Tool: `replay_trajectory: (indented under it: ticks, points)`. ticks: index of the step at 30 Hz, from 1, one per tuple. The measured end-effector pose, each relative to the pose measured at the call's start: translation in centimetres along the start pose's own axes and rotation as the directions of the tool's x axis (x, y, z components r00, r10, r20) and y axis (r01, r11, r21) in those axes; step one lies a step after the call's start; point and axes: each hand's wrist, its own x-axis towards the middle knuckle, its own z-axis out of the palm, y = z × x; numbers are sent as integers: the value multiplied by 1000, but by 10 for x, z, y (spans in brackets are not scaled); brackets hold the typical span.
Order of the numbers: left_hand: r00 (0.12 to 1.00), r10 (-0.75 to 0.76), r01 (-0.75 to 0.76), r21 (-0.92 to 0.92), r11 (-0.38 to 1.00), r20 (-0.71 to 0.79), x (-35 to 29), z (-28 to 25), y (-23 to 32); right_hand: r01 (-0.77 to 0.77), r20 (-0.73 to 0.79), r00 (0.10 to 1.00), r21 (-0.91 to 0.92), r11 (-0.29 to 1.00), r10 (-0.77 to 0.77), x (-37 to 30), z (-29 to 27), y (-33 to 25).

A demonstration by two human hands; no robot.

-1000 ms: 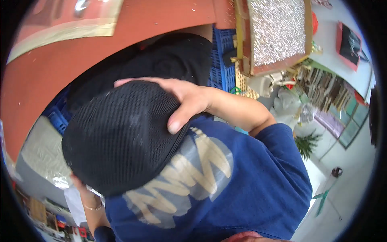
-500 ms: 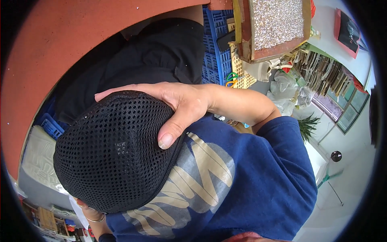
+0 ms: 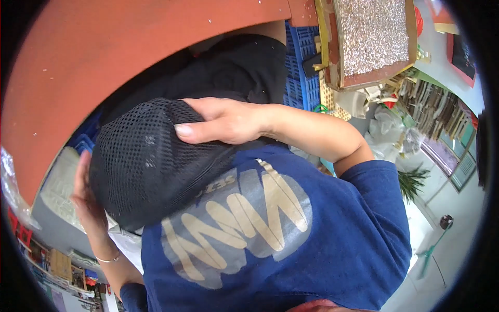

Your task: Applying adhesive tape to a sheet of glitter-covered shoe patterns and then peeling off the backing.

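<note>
A black mesh bag (image 3: pixel 140 156), rounded and somewhat creased, is held up in front of my navy T-shirt (image 3: pixel 343 229). My right hand (image 3: pixel 223 122) grips its upper right part, with the thumb pressed on the outer mesh and the fingers hidden behind it. Along the bag's left side, my left hand (image 3: pixel 91 200) stands with its fingers stretched out, at or very near the mesh. Whether that hand touches the bag cannot be told. A bracelet (image 3: pixel 108 258) circles my left wrist. Beyond the bag lies black cloth over my lap (image 3: pixel 218 70).
A red-orange tabletop (image 3: pixel 104 62) curves across the far left. At the far right stands a box (image 3: pixel 335 52) full of small glittering bits. Blue plastic crates (image 3: pixel 301 67) stand below it, near a stack of flat pieces (image 3: pixel 436 104) and clear plastic bags (image 3: pixel 392 132).
The bag has moved away from me and its mesh is more creased. My left hand has come up from beneath the bag to its left side, fingers stretched. My right hand still grips it.
</note>
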Motion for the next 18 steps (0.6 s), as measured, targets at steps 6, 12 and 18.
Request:
replay_trajectory:
  ticks: [6,12,18]
  points:
    - [893,227,-311,168,936,388,69,48,79,-315,-185,948,-639,701,257,100,28,19]
    - [854,11,-389,624,678,520,74,34,26,173,-10,918,-889,424,-396,37,9,20]
    - [888,-16,-366,727,581,460,85,47,42,-457,-702,131,-669,585,-700,-244,-35,209]
